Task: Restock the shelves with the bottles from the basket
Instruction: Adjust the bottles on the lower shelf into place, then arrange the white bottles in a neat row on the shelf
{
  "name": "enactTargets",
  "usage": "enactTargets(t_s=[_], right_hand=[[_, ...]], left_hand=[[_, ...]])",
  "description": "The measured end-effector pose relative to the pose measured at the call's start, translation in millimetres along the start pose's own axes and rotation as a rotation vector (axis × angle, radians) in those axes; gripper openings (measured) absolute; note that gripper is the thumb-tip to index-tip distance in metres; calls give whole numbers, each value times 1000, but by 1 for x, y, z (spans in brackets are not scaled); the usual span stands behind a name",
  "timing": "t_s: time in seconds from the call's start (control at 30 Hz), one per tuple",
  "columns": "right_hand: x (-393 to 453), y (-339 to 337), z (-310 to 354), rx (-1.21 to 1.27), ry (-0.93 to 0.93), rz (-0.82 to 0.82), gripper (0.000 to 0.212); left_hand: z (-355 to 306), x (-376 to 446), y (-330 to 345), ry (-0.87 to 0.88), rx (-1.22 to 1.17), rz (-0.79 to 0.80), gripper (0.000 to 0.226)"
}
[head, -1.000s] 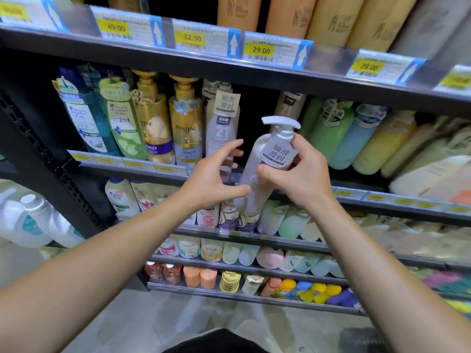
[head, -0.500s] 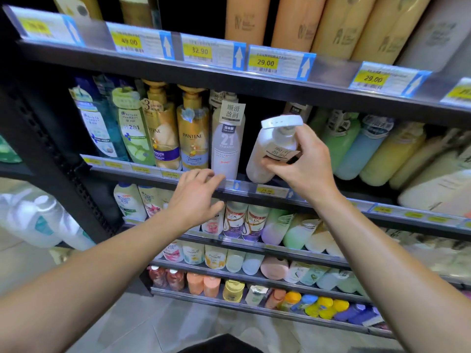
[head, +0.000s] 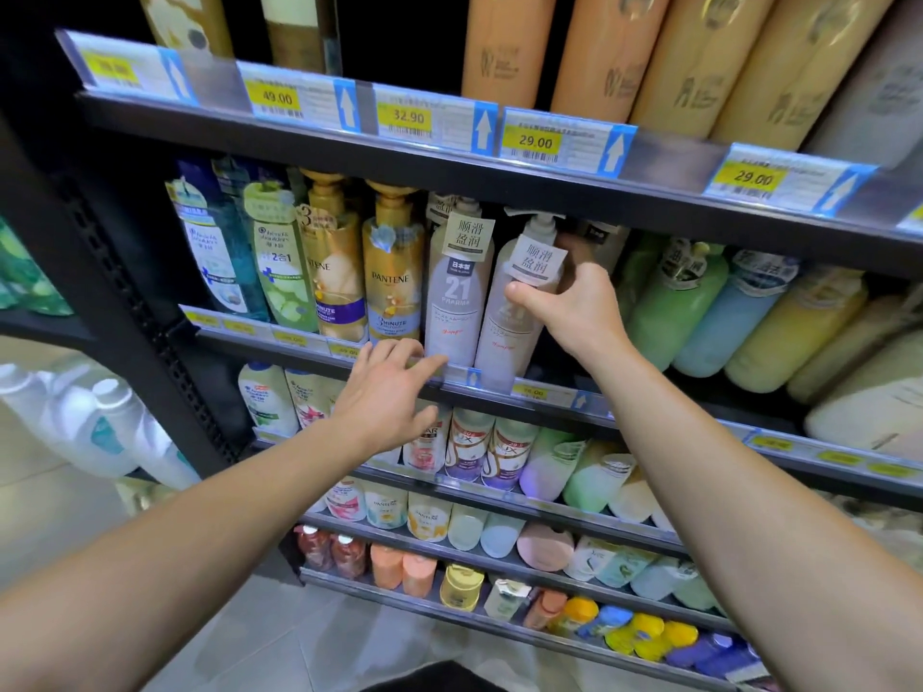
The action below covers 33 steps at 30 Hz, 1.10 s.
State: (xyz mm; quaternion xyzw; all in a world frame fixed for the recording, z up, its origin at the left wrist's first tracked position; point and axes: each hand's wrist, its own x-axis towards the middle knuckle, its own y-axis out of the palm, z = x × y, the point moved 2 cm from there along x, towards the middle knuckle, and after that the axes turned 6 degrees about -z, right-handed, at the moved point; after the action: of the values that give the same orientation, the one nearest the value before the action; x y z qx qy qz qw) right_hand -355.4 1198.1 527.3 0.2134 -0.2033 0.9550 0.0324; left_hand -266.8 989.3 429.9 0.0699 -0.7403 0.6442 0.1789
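A second ago the person held the white pump bottle [head: 519, 312] out in front of the shelves with both hands on it. Now the bottle stands on the middle shelf [head: 544, 396], right beside a twin white bottle [head: 457, 297] with the same paper tag. The right hand [head: 574, 307] still grips it near the top, with the thumb across the front and the fingers curled round the back. The left hand [head: 387, 392] has let go and dropped down; its fingers are spread loose and rest on the front edge of the shelf, holding nothing. So this bottle looks nearly put away. The person likely only needs to push it straight and let go, then fetch another one. The basket is not in view, so how many bottles are left cannot be told. To the left of the twin stand two gold bottles [head: 364, 272], then a green one and a blue one. To the right, a green bottle [head: 674, 302], a blue one and a yellow one lean over. The pump head sits just under the upper shelf [head: 499, 177] with its price tags [head: 564, 139], so it could bump there. The gap is narrow, and the leaning green bottle is close by the hand.
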Motion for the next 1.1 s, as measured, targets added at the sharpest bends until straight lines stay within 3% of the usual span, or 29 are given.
enactTargets(t_s=[0.17,0.33,0.4,0.9,1.0,1.1], right_hand=[[1,11,-1,0,31,-29,61],[-13,22,-25,-141,215,62,44],[-25,29,-37,-206,255,88,49],[-35,31,-46,-287,289,124,54],[-46,24,-43,-373,266,128,62],[-67,8,-43,-510,193,143,84]], left_hand=[[2,0,1,6,0,3,65],[3,-1,1,17,13,-11,65],[4,-2,1,24,24,-12,66],[5,-4,-1,43,3,1,66],[6,-6,-4,46,-10,24,68],[-3,-9,-9,58,-46,23,67]])
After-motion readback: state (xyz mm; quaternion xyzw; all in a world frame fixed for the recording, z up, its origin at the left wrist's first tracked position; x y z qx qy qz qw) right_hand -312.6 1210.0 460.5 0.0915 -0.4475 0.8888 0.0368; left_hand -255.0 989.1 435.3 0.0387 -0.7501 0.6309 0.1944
